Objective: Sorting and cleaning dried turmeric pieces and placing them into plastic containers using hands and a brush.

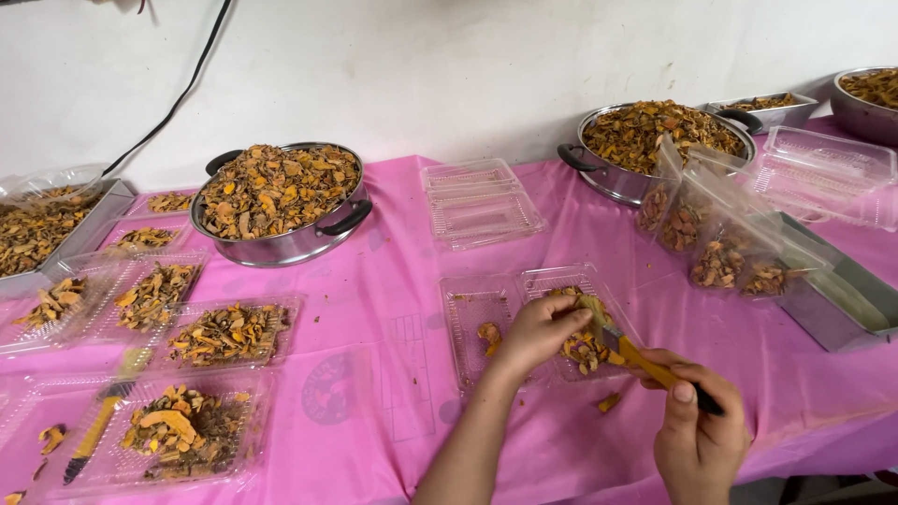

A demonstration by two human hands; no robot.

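Here, left hand [538,329] fingers pinching orange dried slice, probably; right hand [697,432] fingers gripping yellow-handled knife [629,351].

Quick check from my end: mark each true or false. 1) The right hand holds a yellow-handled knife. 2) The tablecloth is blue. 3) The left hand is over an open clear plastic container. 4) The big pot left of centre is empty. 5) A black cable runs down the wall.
1) True: the right hand grips the yellow-handled knife.
2) False: the tablecloth is pink.
3) True: the left hand is over the open clear container.
4) False: the steel pot is heaped with dried orange-brown pieces.
5) True: black cable.
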